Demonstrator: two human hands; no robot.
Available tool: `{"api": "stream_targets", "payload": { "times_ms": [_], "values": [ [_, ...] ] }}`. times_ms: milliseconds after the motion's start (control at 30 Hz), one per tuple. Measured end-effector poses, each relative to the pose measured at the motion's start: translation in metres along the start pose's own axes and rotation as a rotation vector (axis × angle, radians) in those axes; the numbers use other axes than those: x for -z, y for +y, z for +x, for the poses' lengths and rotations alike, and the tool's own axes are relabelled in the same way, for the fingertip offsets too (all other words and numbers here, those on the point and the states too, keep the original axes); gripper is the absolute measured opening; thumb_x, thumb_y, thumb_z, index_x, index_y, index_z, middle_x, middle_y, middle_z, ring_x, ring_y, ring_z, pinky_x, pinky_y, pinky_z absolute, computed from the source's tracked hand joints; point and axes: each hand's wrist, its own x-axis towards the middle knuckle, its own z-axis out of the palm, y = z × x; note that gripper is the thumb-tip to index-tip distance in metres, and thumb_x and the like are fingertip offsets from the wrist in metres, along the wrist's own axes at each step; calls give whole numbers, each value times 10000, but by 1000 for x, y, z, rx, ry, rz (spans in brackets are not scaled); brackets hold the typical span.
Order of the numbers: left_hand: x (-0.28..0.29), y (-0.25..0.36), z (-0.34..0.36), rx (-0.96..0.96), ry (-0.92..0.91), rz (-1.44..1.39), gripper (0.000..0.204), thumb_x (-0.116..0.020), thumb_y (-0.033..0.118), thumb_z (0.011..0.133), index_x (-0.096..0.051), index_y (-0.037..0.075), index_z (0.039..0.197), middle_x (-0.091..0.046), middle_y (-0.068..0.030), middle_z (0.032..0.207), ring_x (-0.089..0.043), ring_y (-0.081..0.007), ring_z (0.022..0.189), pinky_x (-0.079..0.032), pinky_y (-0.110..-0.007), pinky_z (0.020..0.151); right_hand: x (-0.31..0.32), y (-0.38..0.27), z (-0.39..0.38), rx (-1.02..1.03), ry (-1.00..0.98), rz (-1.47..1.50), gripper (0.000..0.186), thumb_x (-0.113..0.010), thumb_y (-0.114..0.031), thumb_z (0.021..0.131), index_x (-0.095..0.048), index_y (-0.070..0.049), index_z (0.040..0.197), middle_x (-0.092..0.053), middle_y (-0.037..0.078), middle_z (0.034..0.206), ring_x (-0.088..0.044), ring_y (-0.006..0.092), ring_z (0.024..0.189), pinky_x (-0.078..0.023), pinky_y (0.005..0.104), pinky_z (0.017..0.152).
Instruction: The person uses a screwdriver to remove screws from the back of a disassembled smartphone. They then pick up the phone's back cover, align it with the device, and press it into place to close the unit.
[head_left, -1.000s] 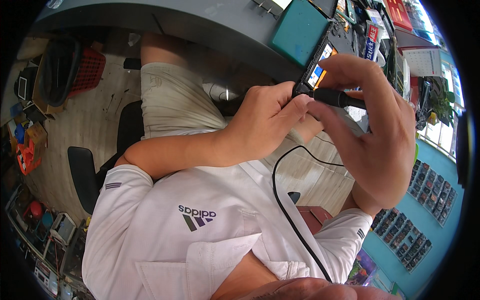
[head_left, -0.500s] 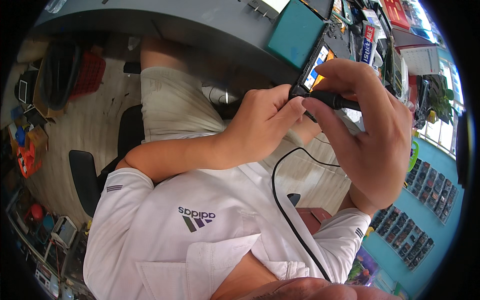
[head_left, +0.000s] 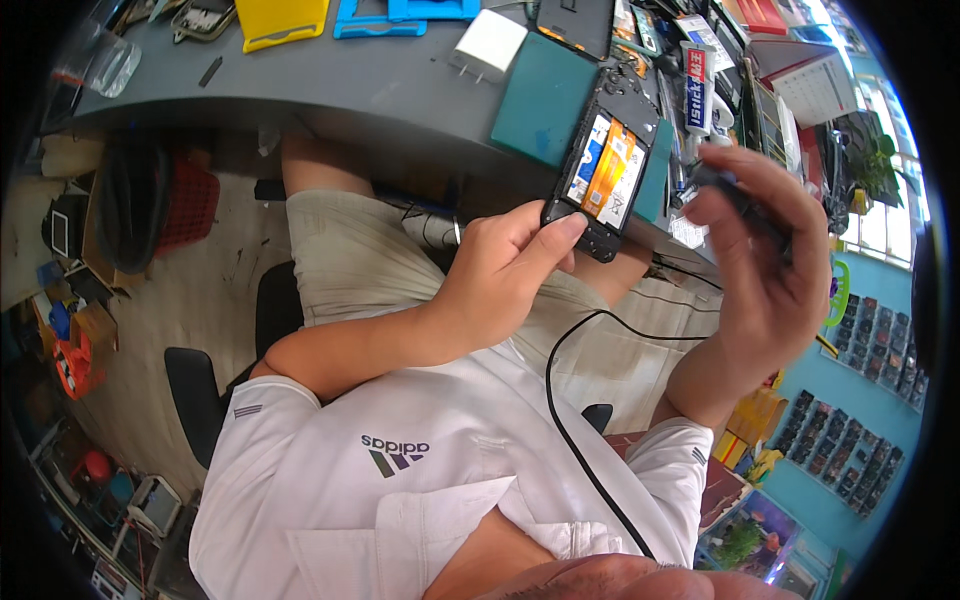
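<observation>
My left hand [head_left: 508, 262] grips the lower end of an opened phone [head_left: 612, 165], thumb on top. Its back cover is off, so a white battery with an orange flex cable across it and black inner parts show. The phone is tilted in front of the table edge, beside a green mat [head_left: 545, 98]. Off to the right of the phone, my right hand [head_left: 765, 262] is raised with fingers curled round a dark, pen-shaped tool [head_left: 745, 203]. That tool is apart from the phone, and its tip and exact kind are unclear.
On the grey table [head_left: 390, 85] lie a white charger plug [head_left: 490, 42], blue frames [head_left: 385, 22], a yellow frame [head_left: 283, 20] and a black phone cover [head_left: 575, 25]. A glue tube [head_left: 697, 90] sits among clutter at right. A black cable [head_left: 553, 395] hangs across my body.
My right hand has drawn the tool away from the phone's lower end, to the right. The phone, still in my left hand, now shows more of its inside. The view has shifted, revealing more table.
</observation>
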Motion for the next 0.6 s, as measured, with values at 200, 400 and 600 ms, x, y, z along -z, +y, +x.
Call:
{"api": "stream_targets", "payload": {
  "times_ms": [200,400,600],
  "values": [
    [8,-1,7,-65,-11,-36,539,-418,426,1147,-694,-6,982,-653,-59,811,-481,-91,651,-374,-266,598,7,111,-9,109,114,-54,213,-695,98,952,-713,43,1158,-744,149,1219,-729,209,1054,-613,309,889],
    [22,-7,20,-38,4,-107,684,-311,524,1144,-678,-9,923,-555,-14,713,-464,-94,630,-385,-276,593,-12,139,-17,307,104,-407,224,-699,72,944,-741,3,1153,-740,112,1230,-730,266,1043,-569,350,906],
    [13,22,22,-8,-34,-30,423,-582,358,1097,-701,-43,1035,-716,-118,836,-658,-134,645,-467,-244,537,-16,154,-14,349,89,-453,238,-710,32,930,-745,-1,1163,-731,98,1243,-686,297,1039,-546,380,906]
  ]
}}
